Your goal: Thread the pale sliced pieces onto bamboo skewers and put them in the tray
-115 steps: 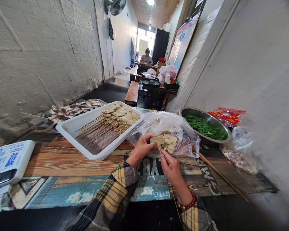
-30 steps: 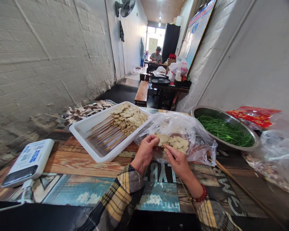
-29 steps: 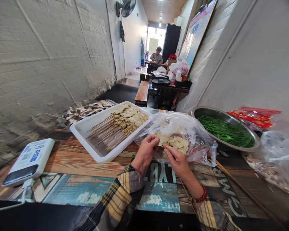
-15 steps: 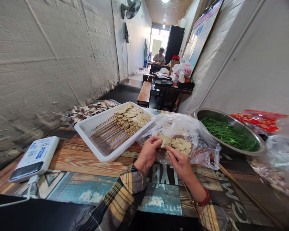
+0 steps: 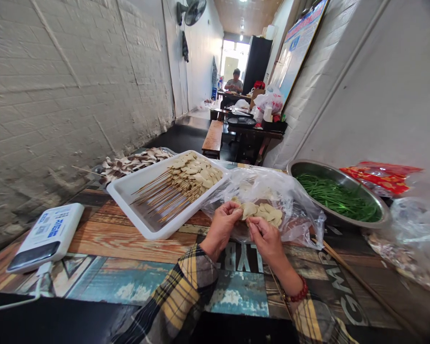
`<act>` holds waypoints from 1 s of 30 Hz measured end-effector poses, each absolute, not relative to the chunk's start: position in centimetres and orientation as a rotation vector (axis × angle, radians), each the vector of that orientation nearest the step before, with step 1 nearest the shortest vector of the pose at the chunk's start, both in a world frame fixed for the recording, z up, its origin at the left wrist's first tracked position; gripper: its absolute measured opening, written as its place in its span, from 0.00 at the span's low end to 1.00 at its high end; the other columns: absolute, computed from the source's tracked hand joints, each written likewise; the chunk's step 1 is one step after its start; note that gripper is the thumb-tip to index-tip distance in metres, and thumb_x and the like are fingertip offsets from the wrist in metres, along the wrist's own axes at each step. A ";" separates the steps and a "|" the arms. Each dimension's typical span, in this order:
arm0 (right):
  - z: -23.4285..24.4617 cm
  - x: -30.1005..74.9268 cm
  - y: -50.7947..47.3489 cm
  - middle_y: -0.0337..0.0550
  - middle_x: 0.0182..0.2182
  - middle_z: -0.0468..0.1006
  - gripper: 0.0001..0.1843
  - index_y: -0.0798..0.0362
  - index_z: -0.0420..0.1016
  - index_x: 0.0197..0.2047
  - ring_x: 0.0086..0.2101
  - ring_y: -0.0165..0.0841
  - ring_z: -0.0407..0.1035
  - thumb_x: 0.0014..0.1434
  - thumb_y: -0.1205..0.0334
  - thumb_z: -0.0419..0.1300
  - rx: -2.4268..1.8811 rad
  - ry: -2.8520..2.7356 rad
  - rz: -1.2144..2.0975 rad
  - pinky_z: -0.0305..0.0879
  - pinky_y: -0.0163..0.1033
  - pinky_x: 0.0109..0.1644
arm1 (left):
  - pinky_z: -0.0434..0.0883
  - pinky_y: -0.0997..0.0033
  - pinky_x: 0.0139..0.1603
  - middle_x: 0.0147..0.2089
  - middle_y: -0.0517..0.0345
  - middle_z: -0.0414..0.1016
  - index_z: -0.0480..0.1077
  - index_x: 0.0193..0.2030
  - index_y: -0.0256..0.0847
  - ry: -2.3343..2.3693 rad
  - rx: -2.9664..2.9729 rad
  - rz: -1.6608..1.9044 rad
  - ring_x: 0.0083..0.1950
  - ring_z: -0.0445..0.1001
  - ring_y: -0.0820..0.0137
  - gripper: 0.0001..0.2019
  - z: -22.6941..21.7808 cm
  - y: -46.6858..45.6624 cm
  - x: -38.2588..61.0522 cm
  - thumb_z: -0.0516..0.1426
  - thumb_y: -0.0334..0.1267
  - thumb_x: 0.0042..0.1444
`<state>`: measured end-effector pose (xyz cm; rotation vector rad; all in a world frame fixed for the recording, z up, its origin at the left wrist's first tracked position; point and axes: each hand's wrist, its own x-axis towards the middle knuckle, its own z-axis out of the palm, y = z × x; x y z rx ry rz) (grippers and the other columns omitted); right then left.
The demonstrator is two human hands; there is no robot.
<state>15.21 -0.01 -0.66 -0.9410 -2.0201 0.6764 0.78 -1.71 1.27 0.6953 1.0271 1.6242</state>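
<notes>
Between the thumb and fingers of my left hand (image 5: pixel 222 225) is the edge of a pale, flat food slice (image 5: pixel 249 209). My right hand (image 5: pixel 268 241) pinches a thin bamboo skewer (image 5: pixel 250 221), its tip at the slice and largely hidden by the fingers. More pale slices (image 5: pixel 270 215) lie just beyond, on an opened clear plastic bag (image 5: pixel 301 196). Left of the hands stands a white tray (image 5: pixel 154 234) with rows of skewered slices (image 5: pixel 197 173), their sticks pointing toward the near left.
A steel bowl (image 5: pixel 383 220) of green chives (image 5: pixel 337 198) stands right, near a red packet (image 5: pixel 383 176) and loose bamboo sticks (image 5: pixel 358 274). Sliced mushrooms (image 5: pixel 136 162) lie behind the tray. A white payment device (image 5: pixel 46 234) is at left. Far back sits another person (image 5: pixel 234 85).
The whole view has shifted slightly. Both hands keep nearly the same pose at the slice, with the right fingers a little closer to it.
</notes>
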 end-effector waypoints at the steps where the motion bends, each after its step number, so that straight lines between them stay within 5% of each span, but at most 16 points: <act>1: -0.7 15.2 0.0 0.35 0.18 0.71 0.13 0.53 0.74 0.40 0.20 0.31 0.67 0.65 0.57 0.50 -0.937 -2.019 0.682 0.62 0.35 0.26 | 0.57 0.77 0.26 0.23 0.65 0.66 0.69 0.28 0.37 1.025 0.689 1.624 0.24 0.61 0.78 0.13 1.3 -1.7 0.8 0.66 0.40 0.39; 6: -0.6 15.1 0.0 0.34 0.18 0.70 0.12 0.54 0.73 0.41 0.20 0.31 0.67 0.65 0.59 0.50 -0.914 -2.004 0.721 0.61 0.34 0.26 | 0.57 0.77 0.26 0.28 0.60 0.72 0.75 0.34 0.35 1.003 0.663 1.575 0.26 0.63 0.77 0.16 1.3 -1.6 0.5 0.67 0.42 0.39; 30: -0.6 14.8 0.0 0.33 0.17 0.67 0.11 0.52 0.69 0.31 0.19 0.30 0.63 0.63 0.58 0.52 -0.984 -1.966 0.775 0.56 0.35 0.25 | 0.60 0.77 0.27 0.24 0.63 0.69 0.73 0.26 0.36 1.231 0.929 1.566 0.25 0.63 0.76 0.10 0.9 -1.5 0.3 0.62 0.41 0.45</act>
